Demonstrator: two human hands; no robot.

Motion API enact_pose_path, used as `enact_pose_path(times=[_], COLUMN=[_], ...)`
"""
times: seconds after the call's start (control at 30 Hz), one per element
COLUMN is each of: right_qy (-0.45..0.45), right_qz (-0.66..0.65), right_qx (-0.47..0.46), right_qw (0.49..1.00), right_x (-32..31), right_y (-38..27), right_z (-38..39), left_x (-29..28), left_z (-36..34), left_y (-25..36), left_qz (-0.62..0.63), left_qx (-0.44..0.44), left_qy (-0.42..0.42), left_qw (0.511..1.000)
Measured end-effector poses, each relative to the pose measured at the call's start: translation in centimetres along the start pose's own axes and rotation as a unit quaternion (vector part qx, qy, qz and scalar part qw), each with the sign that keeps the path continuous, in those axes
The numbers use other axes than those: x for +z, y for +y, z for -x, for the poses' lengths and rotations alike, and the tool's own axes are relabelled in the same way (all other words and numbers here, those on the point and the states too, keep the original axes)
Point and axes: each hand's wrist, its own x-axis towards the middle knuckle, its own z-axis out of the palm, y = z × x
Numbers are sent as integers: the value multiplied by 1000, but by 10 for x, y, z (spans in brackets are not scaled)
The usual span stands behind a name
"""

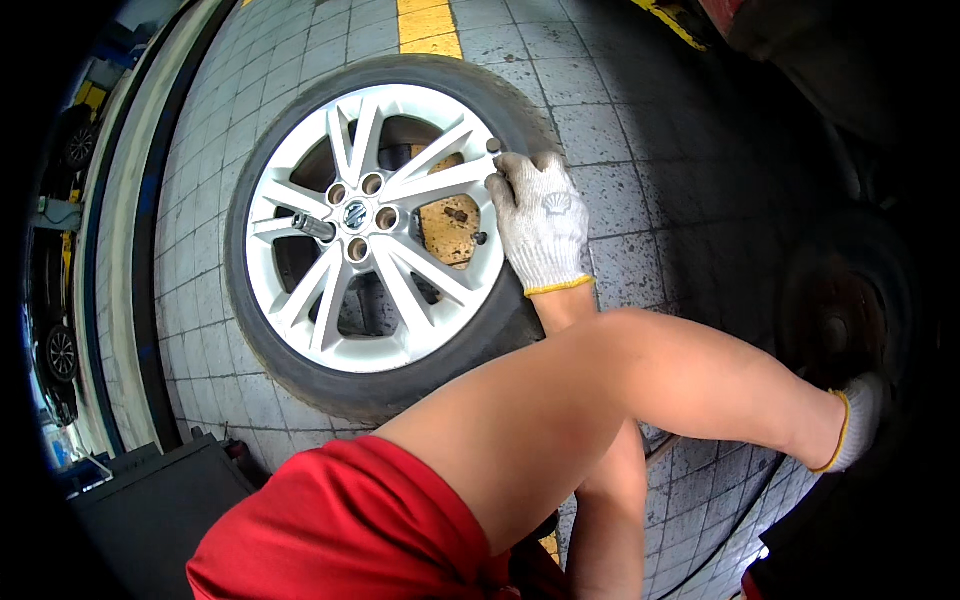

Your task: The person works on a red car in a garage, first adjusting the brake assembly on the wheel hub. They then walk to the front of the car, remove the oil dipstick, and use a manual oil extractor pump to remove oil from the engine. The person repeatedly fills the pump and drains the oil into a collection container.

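Wheel (357, 215) lies unmounted, socket (314, 228) on it. Right hand (545, 218): fingers curl beside nut (494, 146), grip unclear. Left hand (862, 422): shadowed at right, fingers unreadable.

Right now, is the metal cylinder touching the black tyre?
Apart: the head view shows part of the silver rim between the metal cylinder and the black tyre.

left arm (625, 375), one: bare below a red sleeve (340, 530), elbow bent, crossing over the right arm (612, 500); left hand (858, 425) gloved, out to the person's right, fingers lost in shadow. right hand (545, 218), one: gloved, back upward, fingers bent.
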Motion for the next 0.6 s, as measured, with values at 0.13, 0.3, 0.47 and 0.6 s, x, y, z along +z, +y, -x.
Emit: enact_pose_path(times=[0.13,0.3,0.47,0.6], right_qy=[-49,-99,-110,-106], right_qz=[38,76,54,36], right_qx=[-5,44,33,28], right_qw=[998,991,992,993], right_x=[11,2,6,3], right_y=[-11,-1,-2,-4], right_z=[-16,-24,-26,-23], left_x=[-6,-23,14,17], left_z=[2,2,-14,-16], left_y=[-11,-2,0,5], left_qz=[5,-24,22,55], left_qx=[2,34,1,3], left_qy=[-8,-65,-14,-5], left_qw=[1000,997,1000,998])
